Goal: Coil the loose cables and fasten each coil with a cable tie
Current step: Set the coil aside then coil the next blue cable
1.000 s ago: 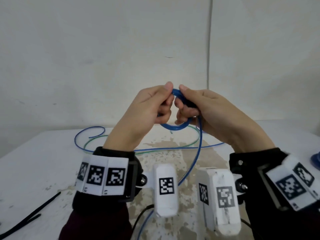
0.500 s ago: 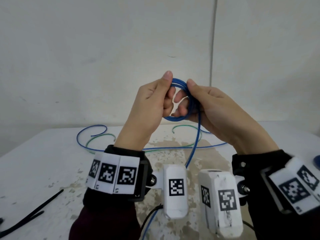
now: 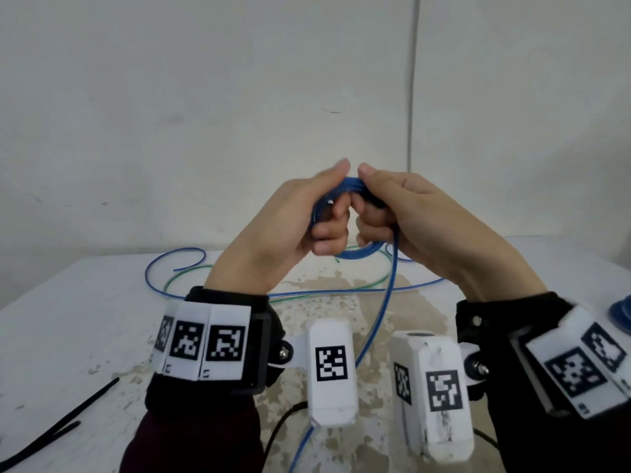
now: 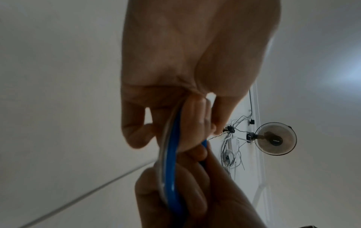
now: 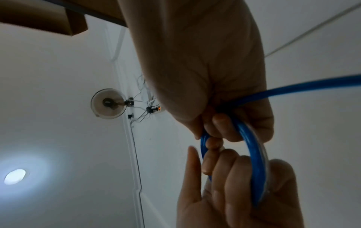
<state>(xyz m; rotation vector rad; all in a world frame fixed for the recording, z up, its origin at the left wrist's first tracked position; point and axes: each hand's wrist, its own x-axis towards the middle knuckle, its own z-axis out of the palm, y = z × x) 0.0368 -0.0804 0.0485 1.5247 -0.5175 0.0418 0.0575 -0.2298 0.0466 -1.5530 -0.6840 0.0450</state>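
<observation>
A small coil of blue cable [image 3: 351, 251] is held up above the table between both hands. My left hand [image 3: 300, 216] grips its left side, thumb on top and fingers curled through the loop. My right hand [image 3: 406, 213] grips its right side the same way. The coil [image 4: 171, 169] shows in the left wrist view as a blue arc, and in the right wrist view the coil [image 5: 254, 162] curves through both sets of fingers. A loose blue tail [image 3: 379, 319] hangs from the right hand down to the table. Black cable ties [image 3: 58, 428] lie at the front left.
More blue cable [image 3: 160, 268] and a thin green cable [image 3: 177, 279] lie in loops on the white table [image 3: 85, 336] behind the hands. A blue object [image 3: 621, 315] sits at the right edge. A white wall stands close behind the table.
Both hands lowered slightly with the coil and turned it. The thumbs now meet on top, and the coil looks thicker with another turn.
</observation>
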